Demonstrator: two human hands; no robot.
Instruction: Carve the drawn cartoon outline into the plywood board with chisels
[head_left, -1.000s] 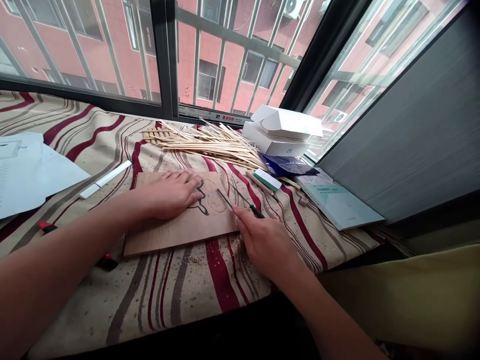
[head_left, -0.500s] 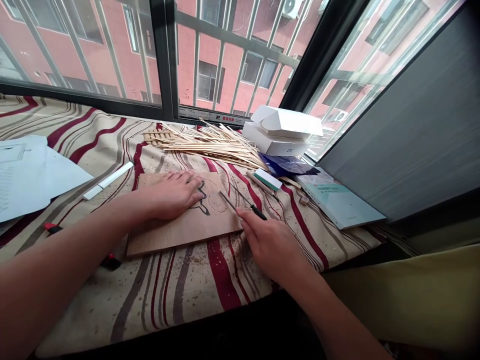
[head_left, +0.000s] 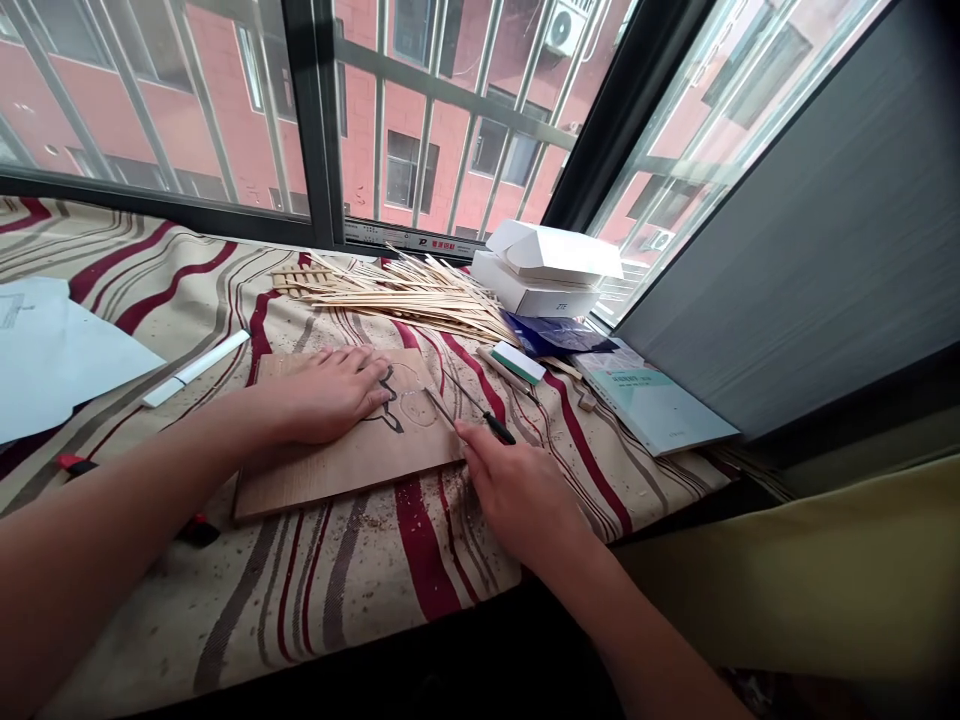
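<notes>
Two hands are at work on one wooden board. Far left, loose paper sheets [head_left: 52,350] and a white marker [head_left: 195,370] lie on a red-striped cloth [head_left: 352,610] dusted with wood shavings. My left hand [head_left: 326,395] lies flat and open on the thin wooden board [head_left: 300,480], pinning it beside a black-inked outline. The board should handle light and stiff, but may split along the grain; I judge its bare edges the safest hold, and it could slide on the cloth. My right hand [head_left: 517,495] is curled narrow at the board's right edge, apparently pinching a thin steel tool [head_left: 439,407]. A dark-handled tool [head_left: 499,428] lies just beyond it. Behind are thin wooden sticks [head_left: 405,300], white boxes [head_left: 529,280] and, right, a pale book [head_left: 645,400]. A barred window [head_left: 450,90] overlooks a brick building.
</notes>
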